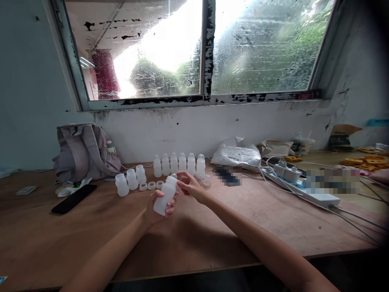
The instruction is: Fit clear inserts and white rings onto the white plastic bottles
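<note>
My left hand point(154, 209) is wrapped round a frosted white bottle point(165, 197), tilted with its neck up to the right. At the bottle's mouth are the bent fingers of my right hand point(188, 184); a small clear piece shows by the fingertips, too small to name. Behind them stands a row of several bottles with nipple tops point(174, 164). Left of these are three open bottles without tops point(131, 179). White ring caps point(151, 185) lie between the open bottles and my hands. Small clear covers point(207, 181) sit beyond my right hand.
A grey backpack point(80, 152) and a black phone-like slab point(74, 198) are at the left. To the right are a silver bag point(236, 155), a blurred dark object point(227, 177) and a white power strip point(316, 196) with cables. The table's front edge point(182, 272) is near my forearms.
</note>
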Tool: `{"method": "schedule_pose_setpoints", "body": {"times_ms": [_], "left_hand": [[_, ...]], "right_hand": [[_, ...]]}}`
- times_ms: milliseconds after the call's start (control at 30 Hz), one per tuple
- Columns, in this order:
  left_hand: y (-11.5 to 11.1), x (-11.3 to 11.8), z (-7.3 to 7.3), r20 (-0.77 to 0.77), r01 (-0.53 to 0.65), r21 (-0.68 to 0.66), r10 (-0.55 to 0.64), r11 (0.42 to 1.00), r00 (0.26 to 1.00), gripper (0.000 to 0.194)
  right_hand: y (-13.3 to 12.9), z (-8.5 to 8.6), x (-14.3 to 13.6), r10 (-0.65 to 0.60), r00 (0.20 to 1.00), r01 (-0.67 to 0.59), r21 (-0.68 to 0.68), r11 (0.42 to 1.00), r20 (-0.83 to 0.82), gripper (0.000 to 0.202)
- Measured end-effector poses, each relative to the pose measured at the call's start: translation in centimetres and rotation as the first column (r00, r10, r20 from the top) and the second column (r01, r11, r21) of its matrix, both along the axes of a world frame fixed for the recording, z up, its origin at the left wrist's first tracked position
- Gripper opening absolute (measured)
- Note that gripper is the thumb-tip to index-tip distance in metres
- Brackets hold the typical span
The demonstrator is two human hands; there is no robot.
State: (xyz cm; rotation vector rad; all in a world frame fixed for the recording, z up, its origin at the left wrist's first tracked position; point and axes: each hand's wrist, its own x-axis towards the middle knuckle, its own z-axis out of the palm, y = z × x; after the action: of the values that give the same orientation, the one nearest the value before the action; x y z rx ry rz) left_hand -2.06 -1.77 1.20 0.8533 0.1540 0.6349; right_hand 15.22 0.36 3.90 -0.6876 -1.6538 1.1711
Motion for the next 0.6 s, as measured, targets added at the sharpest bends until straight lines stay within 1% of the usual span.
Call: {"method": "schedule_pose_setpoints", "body": {"times_ms": [67,133,233,333,433,533,600], "left_hand": [[0.5,-0.6,0.1,-0.047,-0.065,0.06,0.068,0.996,0.997,0.042],[0.8,-0.8,0.2,-0.121,-0.099,0.107,0.112,0.989,0.986,0.048],[1.0,-0.5,0.1,-0.237,-0.11,0.12,0.136,0.987,0.962,0.056],[0.9,-0.1,-0.1,-0.333,-0.102,0.116,0.135,0.988,0.933,0.061],[0.9,0.2,-0.3,-0.337,-0.19,0.141,0.228,0.972,0.913,0.054],[1.2,0.4,-0.5,-0.352,-0.338,0.22,0.398,0.915,0.847,0.047],[1.5,0.5,-0.6,-0.339,-0.442,0.303,0.528,0.845,0.778,0.046]], "right_hand": [[1.0,-0.7,0.5,-0.092,0.995,0.092,0.021,0.996,0.023,0.042],[1.7,-1.3,0.8,-0.12,0.993,0.12,-0.031,0.992,0.002,0.038],[1.9,-1.5,0.8,-0.066,0.993,0.052,-0.13,0.99,-0.1,0.034],[1.9,-1.2,1.0,-0.018,0.99,-0.005,-0.163,0.987,-0.137,0.032],[2.1,-1.1,1.4,0.03,0.992,-0.053,-0.193,0.98,-0.12,0.029],[2.6,-1.1,1.9,0.048,0.986,-0.083,-0.215,0.973,-0.162,0.027],[2.9,-1.0,2.1,0.026,0.978,-0.072,-0.221,0.973,-0.205,0.027]]}}
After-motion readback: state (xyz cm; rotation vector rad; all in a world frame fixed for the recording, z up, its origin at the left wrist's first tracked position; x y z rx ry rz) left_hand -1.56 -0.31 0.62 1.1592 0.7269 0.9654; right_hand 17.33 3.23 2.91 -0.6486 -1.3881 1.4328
